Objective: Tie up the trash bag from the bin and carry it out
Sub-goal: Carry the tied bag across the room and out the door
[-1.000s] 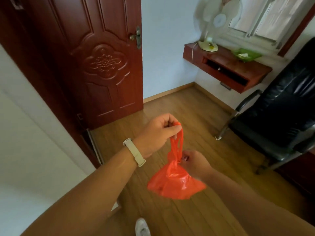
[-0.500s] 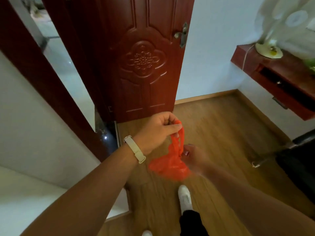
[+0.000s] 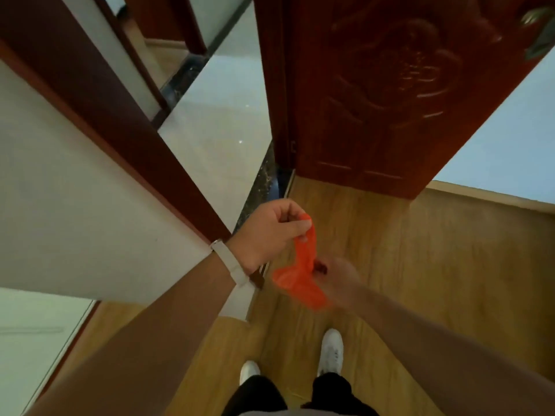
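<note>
The left hand (image 3: 271, 232) has its thumb and curled fingers pinched on the top loop of the small orange plastic trash bag (image 3: 300, 274), which hangs below it in mid-air above the light wooden plank floor (image 3: 420, 265). The blurred right hand (image 3: 338, 279) sits lower, against the bag's neck; its fingers seem closed there, though the blur makes the grip uncertain. A pale wristband (image 3: 229, 262) circles the left wrist. Below are two white shoes (image 3: 332, 351). Ahead stands an open dark red carved wooden door (image 3: 390, 85) beside pale glossy tiles (image 3: 222, 115). No writing is legible anywhere.
</note>
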`<action>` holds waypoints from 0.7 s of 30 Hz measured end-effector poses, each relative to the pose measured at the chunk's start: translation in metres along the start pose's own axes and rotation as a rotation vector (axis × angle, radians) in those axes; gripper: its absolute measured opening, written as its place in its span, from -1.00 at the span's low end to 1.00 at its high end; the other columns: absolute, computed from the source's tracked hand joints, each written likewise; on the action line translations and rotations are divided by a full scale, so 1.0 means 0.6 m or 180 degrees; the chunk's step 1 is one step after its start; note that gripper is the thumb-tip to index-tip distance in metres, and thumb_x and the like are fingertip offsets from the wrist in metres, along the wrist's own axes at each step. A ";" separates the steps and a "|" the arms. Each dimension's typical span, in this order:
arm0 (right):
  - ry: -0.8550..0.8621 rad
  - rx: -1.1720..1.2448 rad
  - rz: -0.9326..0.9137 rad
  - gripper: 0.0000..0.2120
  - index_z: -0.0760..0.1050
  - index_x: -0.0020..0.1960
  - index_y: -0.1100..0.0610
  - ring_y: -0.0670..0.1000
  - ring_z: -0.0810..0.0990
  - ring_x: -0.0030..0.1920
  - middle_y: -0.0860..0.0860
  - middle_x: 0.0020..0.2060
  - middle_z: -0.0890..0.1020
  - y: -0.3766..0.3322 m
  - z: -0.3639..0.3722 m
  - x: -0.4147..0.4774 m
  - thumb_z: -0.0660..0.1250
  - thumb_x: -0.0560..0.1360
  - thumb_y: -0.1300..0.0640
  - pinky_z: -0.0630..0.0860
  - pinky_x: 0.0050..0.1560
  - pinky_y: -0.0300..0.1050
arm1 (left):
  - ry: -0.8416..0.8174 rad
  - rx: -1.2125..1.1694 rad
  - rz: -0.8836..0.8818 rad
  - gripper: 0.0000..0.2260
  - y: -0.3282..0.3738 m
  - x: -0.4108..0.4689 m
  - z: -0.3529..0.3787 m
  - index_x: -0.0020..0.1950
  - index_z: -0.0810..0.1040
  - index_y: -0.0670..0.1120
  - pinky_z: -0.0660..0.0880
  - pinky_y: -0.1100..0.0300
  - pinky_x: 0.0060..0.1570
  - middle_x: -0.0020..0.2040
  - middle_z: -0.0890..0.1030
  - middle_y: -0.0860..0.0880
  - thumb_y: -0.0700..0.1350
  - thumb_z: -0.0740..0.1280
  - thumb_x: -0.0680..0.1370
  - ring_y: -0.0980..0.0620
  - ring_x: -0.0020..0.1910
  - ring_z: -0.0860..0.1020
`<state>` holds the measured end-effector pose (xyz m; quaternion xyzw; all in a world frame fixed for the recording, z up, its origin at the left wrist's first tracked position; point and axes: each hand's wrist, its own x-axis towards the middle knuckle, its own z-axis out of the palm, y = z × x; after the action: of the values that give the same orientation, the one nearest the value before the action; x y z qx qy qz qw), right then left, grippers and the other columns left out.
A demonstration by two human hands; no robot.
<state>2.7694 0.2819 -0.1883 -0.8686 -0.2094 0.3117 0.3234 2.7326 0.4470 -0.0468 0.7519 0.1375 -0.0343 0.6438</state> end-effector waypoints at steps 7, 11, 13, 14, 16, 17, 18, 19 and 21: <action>-0.0440 -0.0145 -0.0153 -0.78 0.44 -0.28 -0.12 -0.23 0.53 -0.39 -0.18 -0.41 0.52 0.000 0.039 0.065 0.25 0.54 0.04 0.39 -0.31 -0.30 | 0.0206 -0.0262 -0.0275 -0.93 -0.094 0.008 -0.032 -0.14 0.53 -0.25 0.51 -0.09 -0.06 -0.23 0.61 -0.23 -0.24 0.36 0.48 -0.10 -0.24 0.57; -0.0523 -0.0334 -0.0010 -0.86 0.55 -0.15 0.04 -0.10 0.55 -0.26 -0.09 -0.28 0.56 0.030 0.092 0.122 0.26 0.51 0.02 0.40 -0.29 -0.21 | 0.0295 -0.0346 -0.0350 -0.91 -0.163 0.014 -0.048 -0.20 0.54 -0.14 0.50 -0.24 -0.01 -0.24 0.63 -0.18 -0.13 0.38 0.43 -0.12 -0.22 0.59; -0.0573 -0.0363 0.0058 -0.86 0.55 -0.11 0.06 -0.06 0.56 -0.24 -0.06 -0.24 0.58 0.046 0.122 0.149 0.27 0.51 0.03 0.42 -0.31 -0.23 | 0.0366 -0.0404 -0.0433 -0.87 -0.202 0.022 -0.056 -0.19 0.55 -0.17 0.49 -0.26 0.00 -0.25 0.63 -0.16 -0.11 0.38 0.42 -0.12 -0.21 0.59; -0.0603 -0.0377 0.0069 -0.86 0.55 -0.10 0.07 -0.05 0.57 -0.24 -0.04 -0.22 0.59 0.055 0.140 0.162 0.27 0.52 0.03 0.48 -0.28 -0.17 | 0.0400 -0.0378 -0.0478 -0.85 -0.222 0.026 -0.058 -0.18 0.55 -0.19 0.49 -0.26 -0.01 -0.25 0.64 -0.14 -0.10 0.38 0.41 -0.11 -0.22 0.59; -0.0675 -0.0433 0.0106 -0.84 0.56 -0.04 0.08 -0.01 0.59 -0.19 0.02 -0.14 0.61 0.075 0.174 0.187 0.25 0.52 0.05 0.51 -0.21 -0.09 | 0.0407 -0.0345 -0.0523 -0.88 -0.264 0.035 -0.060 -0.19 0.55 -0.16 0.51 -0.17 -0.06 -0.27 0.64 -0.09 -0.10 0.37 0.42 -0.07 -0.23 0.60; -0.0720 -0.0482 0.0127 -0.82 0.57 0.01 0.08 -0.01 0.58 -0.17 0.04 -0.10 0.61 0.086 0.192 0.199 0.24 0.52 0.05 0.47 -0.21 -0.13 | 0.0379 -0.0359 -0.0531 -0.91 -0.286 0.040 -0.060 -0.22 0.55 -0.13 0.52 -0.09 -0.11 -0.29 0.64 -0.06 -0.12 0.37 0.42 -0.04 -0.25 0.60; -0.0763 -0.0533 0.0137 -0.80 0.56 0.05 0.07 -0.02 0.58 -0.17 0.04 -0.07 0.61 0.096 0.208 0.210 0.23 0.53 0.04 0.43 -0.22 -0.16 | 0.0360 -0.0361 -0.0530 -0.91 -0.305 0.045 -0.059 -0.22 0.55 -0.14 0.52 0.00 -0.14 -0.30 0.64 -0.05 -0.13 0.36 0.43 -0.01 -0.26 0.60; -0.0774 -0.0549 0.0136 -0.78 0.56 0.07 0.06 -0.02 0.57 -0.16 0.04 -0.05 0.62 0.107 0.225 0.222 0.22 0.53 0.03 0.42 -0.22 -0.15 | 0.0352 -0.0368 -0.0545 -0.89 -0.325 0.051 -0.060 -0.20 0.54 -0.19 0.52 0.05 -0.16 -0.31 0.64 -0.04 -0.15 0.36 0.44 0.01 -0.27 0.60; -0.0764 -0.0502 0.0135 -0.76 0.58 0.08 0.05 0.00 0.60 -0.11 0.05 -0.02 0.63 0.129 0.258 0.246 0.22 0.51 0.01 0.50 -0.16 -0.09 | 0.0398 -0.0427 -0.0627 -0.87 -0.364 0.065 -0.063 -0.15 0.53 -0.27 0.52 0.11 -0.17 -0.30 0.64 -0.07 -0.19 0.36 0.47 0.03 -0.27 0.61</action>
<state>2.7829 0.3779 -0.3940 -0.8520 -0.2520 0.4026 0.2201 2.7107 0.5193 -0.2590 0.6907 0.2526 -0.0412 0.6763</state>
